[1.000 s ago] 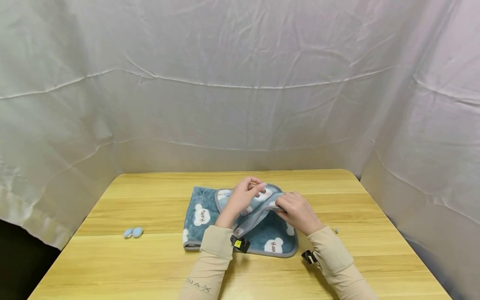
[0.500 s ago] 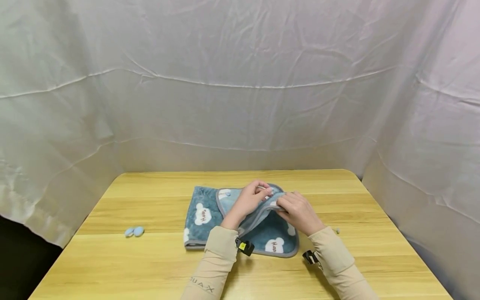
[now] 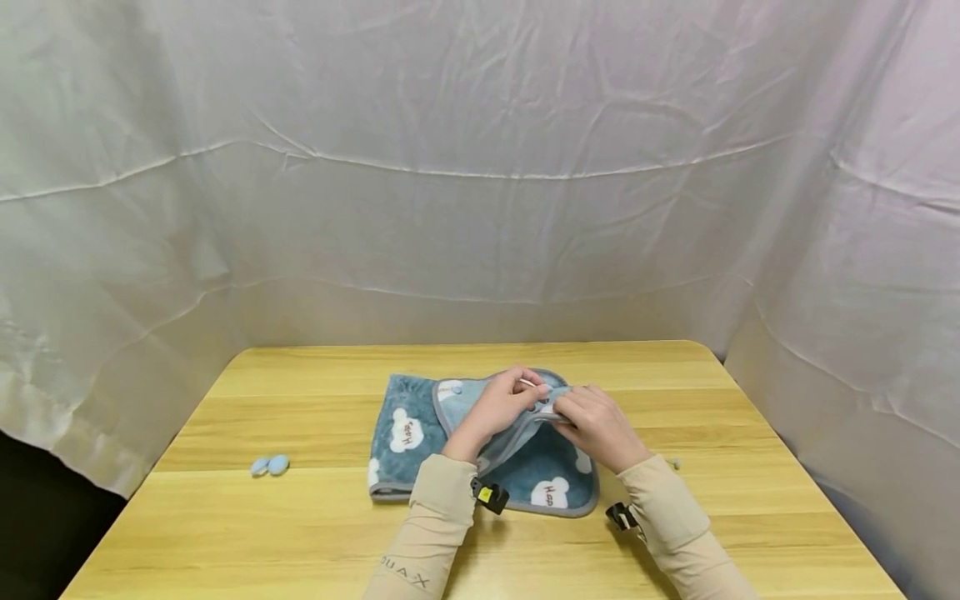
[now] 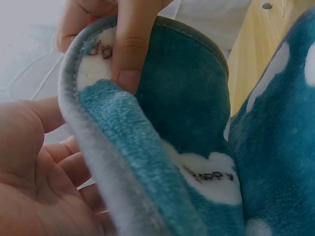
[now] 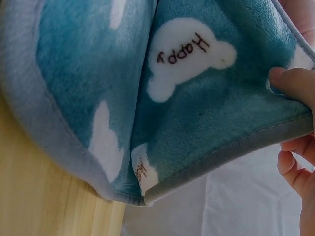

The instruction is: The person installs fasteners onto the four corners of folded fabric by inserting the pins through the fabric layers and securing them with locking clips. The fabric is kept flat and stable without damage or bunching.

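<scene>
Pale curtains [image 3: 480, 233] enclosed a wood-grained desk [image 3: 322, 542], and near the middle of that desk lay a folded teal cloth [image 3: 536, 467], bound in grey and marked with white patches [image 3: 406, 430] lettered "Happy". One upper layer stood raised in a slanting arch above the flat part. A hard tug on that layer would likely have dragged the rest along the desk and spoiled the fold, since nothing was seen pinning it down. A slackened pinch might equally have let the raised edge drop, the plush looking soft and floppy. As for holding, the right grip [image 3: 600, 425] pinched that edge, its thumb on the near face and fingers behind, while most of the cloth spread leftward and toward the person. Just beside it, the left grip [image 3: 495, 408] had its fingers reaching behind the same edge; whether they grasped anything could not be told. Well apart to the left sat two light blue discs [image 3: 278, 464], and beyond the right sleeve [image 3: 663, 500] lay a tiny item [image 3: 676, 463], too small to identify.
</scene>
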A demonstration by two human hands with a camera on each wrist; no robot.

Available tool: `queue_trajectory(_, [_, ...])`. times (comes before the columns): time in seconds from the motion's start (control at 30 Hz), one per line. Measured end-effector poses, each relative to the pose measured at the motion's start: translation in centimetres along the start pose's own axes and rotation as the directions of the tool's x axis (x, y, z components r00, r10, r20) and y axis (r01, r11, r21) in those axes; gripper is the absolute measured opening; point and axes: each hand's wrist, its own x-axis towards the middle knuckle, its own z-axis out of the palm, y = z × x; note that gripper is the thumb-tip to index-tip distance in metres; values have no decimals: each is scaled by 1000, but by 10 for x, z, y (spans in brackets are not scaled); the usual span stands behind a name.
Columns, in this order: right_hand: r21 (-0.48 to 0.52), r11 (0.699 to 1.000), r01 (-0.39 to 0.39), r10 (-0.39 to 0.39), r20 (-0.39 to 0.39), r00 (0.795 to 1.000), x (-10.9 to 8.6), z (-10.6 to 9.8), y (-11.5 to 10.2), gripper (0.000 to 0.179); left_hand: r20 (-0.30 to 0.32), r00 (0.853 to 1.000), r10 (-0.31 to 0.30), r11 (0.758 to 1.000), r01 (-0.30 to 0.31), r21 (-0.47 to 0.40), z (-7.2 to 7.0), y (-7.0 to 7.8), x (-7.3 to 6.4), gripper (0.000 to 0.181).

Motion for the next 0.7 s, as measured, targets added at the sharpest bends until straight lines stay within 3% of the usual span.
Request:
queue_trajectory(0.43, [-10,1000,6,-6,-12,1000,0,0,0,24,45,998,-39,998,37,44,-3,4,-6,19])
queue_trajectory(0.7, [-22,1000,3,-4,-27,1000,0,1,1,23,58,998,-17,993,10,116,-9,8,-7,26])
